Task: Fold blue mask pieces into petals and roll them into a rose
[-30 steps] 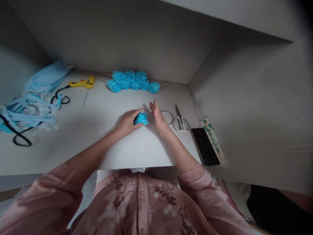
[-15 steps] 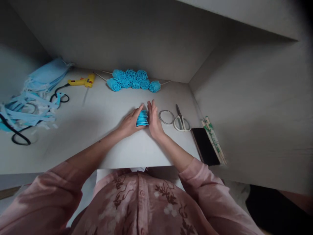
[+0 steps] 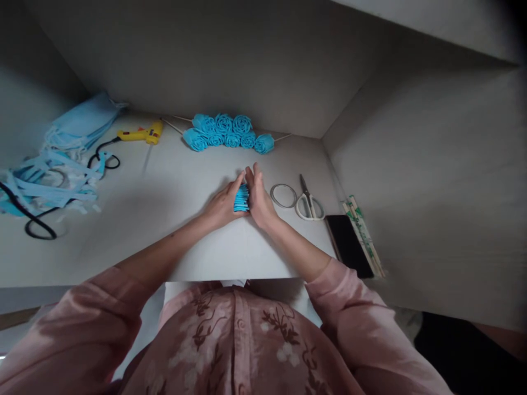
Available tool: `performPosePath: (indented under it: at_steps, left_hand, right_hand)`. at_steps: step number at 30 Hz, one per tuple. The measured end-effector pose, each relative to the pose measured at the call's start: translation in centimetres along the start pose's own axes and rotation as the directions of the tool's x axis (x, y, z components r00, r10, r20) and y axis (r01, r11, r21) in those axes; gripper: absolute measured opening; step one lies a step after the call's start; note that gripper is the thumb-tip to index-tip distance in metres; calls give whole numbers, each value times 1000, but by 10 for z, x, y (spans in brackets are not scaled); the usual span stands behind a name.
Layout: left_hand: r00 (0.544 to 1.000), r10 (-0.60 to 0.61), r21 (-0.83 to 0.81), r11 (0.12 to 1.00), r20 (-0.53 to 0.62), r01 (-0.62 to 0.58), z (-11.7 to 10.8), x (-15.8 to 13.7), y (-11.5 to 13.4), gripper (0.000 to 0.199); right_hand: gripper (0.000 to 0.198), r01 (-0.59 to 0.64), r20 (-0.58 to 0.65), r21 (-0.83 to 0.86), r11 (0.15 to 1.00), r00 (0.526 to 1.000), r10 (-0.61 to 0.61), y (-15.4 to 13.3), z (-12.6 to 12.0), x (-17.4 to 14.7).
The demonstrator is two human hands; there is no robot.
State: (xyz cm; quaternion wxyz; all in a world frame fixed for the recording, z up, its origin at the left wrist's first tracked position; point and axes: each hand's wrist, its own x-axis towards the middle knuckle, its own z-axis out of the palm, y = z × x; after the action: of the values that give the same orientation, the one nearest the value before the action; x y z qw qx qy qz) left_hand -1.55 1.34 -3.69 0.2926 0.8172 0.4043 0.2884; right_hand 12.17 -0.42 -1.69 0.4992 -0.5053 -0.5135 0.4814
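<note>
A small stack of bright blue folded pieces (image 3: 241, 198) stands at the middle of the table, between my two hands. My left hand (image 3: 221, 205) is curved round its left side, with the thumb in front and the fingers behind. My right hand (image 3: 260, 202) is stretched out flat on the other side, fingers pointing up and away, its palm against or very near the stack's right edge. Just right of this hand lie a thin silver wire ring (image 3: 284, 196) and white-handled scissors (image 3: 309, 204).
Several blue crafted roses (image 3: 224, 131) on sticks lie at the back. A yellow glue gun (image 3: 142, 133), a pile of blue face masks (image 3: 84, 122) and cut mask strips (image 3: 53, 184) are at left. At right are a dark phone (image 3: 349, 245) and green-white wrapped sticks (image 3: 364, 233).
The right palm has come slightly closer to the blue stack, narrowing the gap. The whole view has shifted a little; the other things lie as before.
</note>
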Motion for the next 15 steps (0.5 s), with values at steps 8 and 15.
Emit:
performPosePath:
  at_steps: [8, 15]
  left_hand:
    - [999, -32, 31, 999, 24, 31, -2, -1, 6, 119]
    - [1000, -22, 108, 994, 18, 20, -4, -1, 9, 111]
  right_hand:
    - [79, 64, -118, 46, 997, 991, -58, -9, -26, -18]
    - [93, -60, -73, 111, 992, 995, 69, 0, 7, -16]
